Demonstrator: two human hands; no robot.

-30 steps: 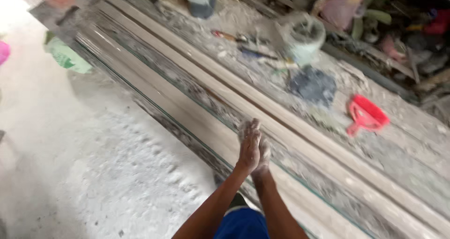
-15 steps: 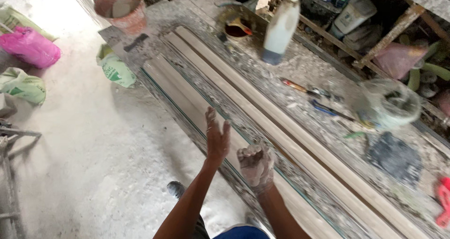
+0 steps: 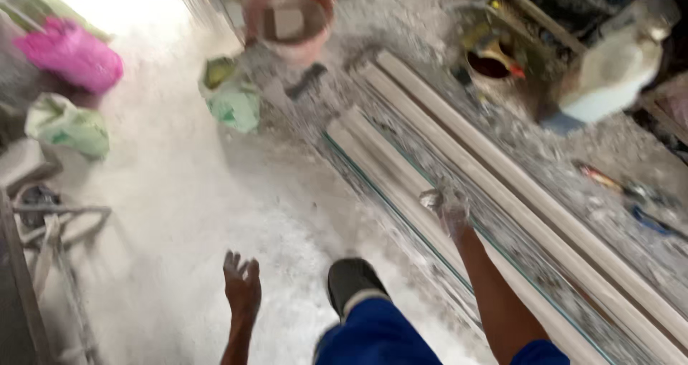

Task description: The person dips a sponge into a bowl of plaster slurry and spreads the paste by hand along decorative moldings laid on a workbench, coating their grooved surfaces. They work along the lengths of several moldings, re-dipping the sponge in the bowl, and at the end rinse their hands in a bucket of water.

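1. The long pale moulded strips (image 3: 516,193) lie side by side on the dusty bench (image 3: 430,71), running away from under the right hand (image 3: 448,209).
2. A white jug (image 3: 609,71) stands well beyond the right hand, to its right.
3. A pink bucket (image 3: 289,17), holding something pale and blurred, sits far ahead, between the hands.
4. A small tin (image 3: 491,64) with dark contents stands just left of the jug.
5. The right hand, coated in white powder, hovers loosely curled over the nearest strip, grasping nothing.
6. The left hand (image 3: 242,285) hangs over the floor with fingers spread, empty.
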